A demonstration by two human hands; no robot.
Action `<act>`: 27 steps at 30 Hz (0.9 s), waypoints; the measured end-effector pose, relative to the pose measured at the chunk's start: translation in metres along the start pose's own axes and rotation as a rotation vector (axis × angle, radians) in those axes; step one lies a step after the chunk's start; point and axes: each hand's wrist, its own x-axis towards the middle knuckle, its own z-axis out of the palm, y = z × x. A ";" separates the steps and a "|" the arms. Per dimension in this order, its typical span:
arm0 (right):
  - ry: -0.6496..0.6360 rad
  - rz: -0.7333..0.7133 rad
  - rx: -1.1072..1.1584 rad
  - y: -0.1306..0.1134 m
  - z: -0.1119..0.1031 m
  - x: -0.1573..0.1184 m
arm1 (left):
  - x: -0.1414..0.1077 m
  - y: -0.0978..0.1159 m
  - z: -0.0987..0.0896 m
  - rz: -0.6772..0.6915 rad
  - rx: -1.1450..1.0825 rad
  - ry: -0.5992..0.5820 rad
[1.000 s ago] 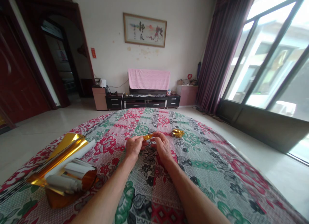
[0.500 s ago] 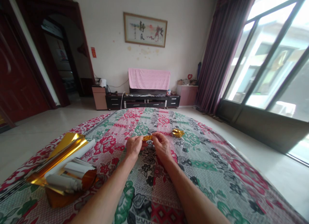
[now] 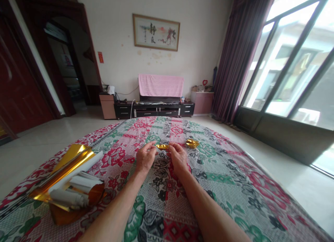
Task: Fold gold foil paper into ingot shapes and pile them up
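Observation:
A small folded strip of shiny gold foil paper (image 3: 163,147) is stretched between my two hands, just above the tablecloth. My right hand (image 3: 177,157) pinches its right end between thumb and fingers. At the other end my left hand (image 3: 146,158) has thumb and fingertips around the strip's tip, with the upper fingers somewhat raised. Close beyond my right hand, a small folded gold foil piece (image 3: 192,143) lies on the cloth. The exact contact of the left fingertips is too small to make out fully.
A flowered tablecloth (image 3: 221,196) covers the round surface before me. On the left lie gold foil sheets (image 3: 70,165) with white backs, partly rolled. Beyond stand a low black cabinet (image 3: 148,113) and a pink cloth (image 3: 161,85). A large window (image 3: 287,68) is at right.
My left hand has loosened from a closed grip, its fingers now raised and more spread. More of the gold strip shows between the hands, and my right hand has shifted slightly right.

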 end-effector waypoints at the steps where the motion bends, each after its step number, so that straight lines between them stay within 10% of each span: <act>1: 0.001 0.000 -0.001 0.000 0.000 0.000 | -0.001 0.001 0.000 0.057 0.040 -0.010; 15: -0.017 -0.105 -0.189 0.002 0.001 -0.001 | -0.002 -0.005 0.002 0.242 0.174 -0.043; 27: 0.070 -0.466 -0.602 0.008 -0.001 -0.001 | -0.005 -0.006 0.003 0.288 0.257 -0.046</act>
